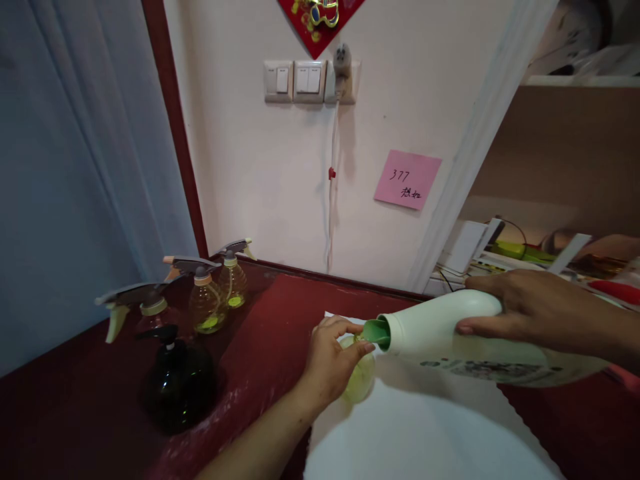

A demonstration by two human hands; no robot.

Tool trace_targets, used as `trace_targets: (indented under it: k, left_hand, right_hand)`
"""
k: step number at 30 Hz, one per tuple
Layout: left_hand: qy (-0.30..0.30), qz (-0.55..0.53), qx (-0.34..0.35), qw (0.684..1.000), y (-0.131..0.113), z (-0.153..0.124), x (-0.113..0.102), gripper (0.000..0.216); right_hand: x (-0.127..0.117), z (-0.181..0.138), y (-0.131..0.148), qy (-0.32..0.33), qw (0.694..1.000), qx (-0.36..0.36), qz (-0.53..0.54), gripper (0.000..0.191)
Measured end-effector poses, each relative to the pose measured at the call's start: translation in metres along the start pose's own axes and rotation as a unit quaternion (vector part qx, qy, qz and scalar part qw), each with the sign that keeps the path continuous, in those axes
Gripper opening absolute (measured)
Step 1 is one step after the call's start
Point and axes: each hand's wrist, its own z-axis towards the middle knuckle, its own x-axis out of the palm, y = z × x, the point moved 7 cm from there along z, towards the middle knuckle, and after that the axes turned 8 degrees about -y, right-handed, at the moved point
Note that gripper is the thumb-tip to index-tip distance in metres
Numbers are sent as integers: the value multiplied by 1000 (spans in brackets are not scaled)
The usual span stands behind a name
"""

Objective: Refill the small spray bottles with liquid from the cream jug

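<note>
Pale jug (440, 331) tipped toward left hand (327, 360)
Right hand (533, 310) wraps its body; left pinches a small bottle (361, 381) (yellowish) by the neck.

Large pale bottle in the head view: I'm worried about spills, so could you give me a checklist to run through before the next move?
1. Right hand firmly around the large bottle: ok, it grips the body.
2. Left hand steadying the small bottle: ok, finger and thumb are at its neck.
3. Green spout lined up with the small bottle's mouth: cannot tell, the mouth is hard to make out.
4. White sheet beneath: ok.
5. Dark pump bottle out of the way: ok, it stands apart, to the left.
</note>
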Motion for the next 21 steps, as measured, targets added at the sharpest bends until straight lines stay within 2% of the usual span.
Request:
trace_targets:
  k: [9,21]
  left_hand:
    - [0,-2,2,1000,2,0,0,18]
    - [5,-2,-5,1000,-2,2,0,18]
  right_hand:
    - [-1,-1,-2,-27,1000,5,4,57]
    - [-2,-1,2,-3,1000,-1,-12,54]
